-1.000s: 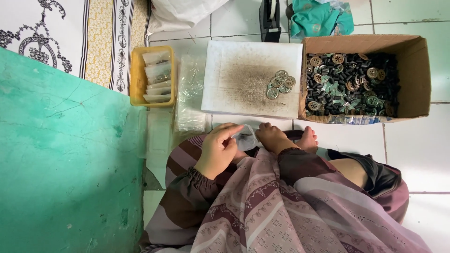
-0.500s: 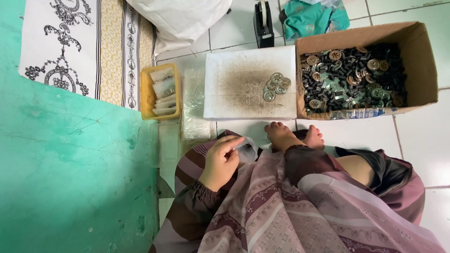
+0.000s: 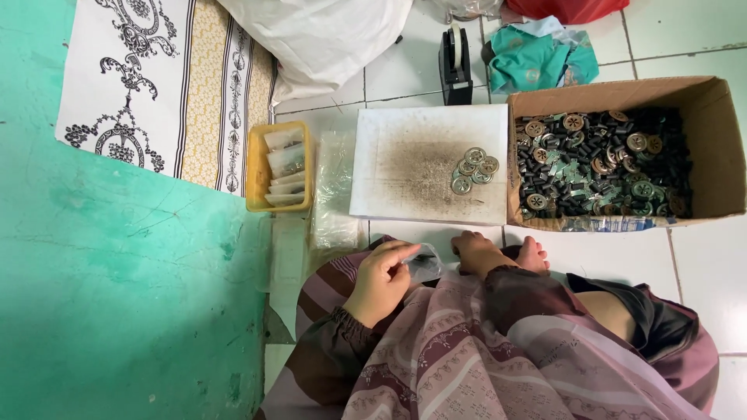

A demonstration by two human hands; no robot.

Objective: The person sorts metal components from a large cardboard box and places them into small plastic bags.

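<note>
My left hand (image 3: pixel 381 281) rests on my lap, its fingers pinched on a small clear plastic bag (image 3: pixel 426 265). My right hand (image 3: pixel 475 253) lies just right of the bag, knuckles up and fingers curled under, so what it grips is hidden. A bare foot (image 3: pixel 534 253) shows beside it. Ahead on the floor lies a stained white board (image 3: pixel 405 167) with a small cluster of round metal buttons (image 3: pixel 473 169) on it. To its right, a cardboard box (image 3: pixel 720 148) holds many dark small parts and more metal buttons.
A yellow tray (image 3: pixel 257 167) of small plastic bags sits left of the board, next to a clear plastic sheet (image 3: pixel 334 187). A black tape dispenser (image 3: pixel 454 66), teal cloth (image 3: pixel 541 58) and a white sack (image 3: pixel 327 35) lie beyond. Green wall (image 3: pixel 117 295) at left.
The view has shifted so the board and box sit lower and larger in frame. Both hands stay at my lap with the bag between them.
</note>
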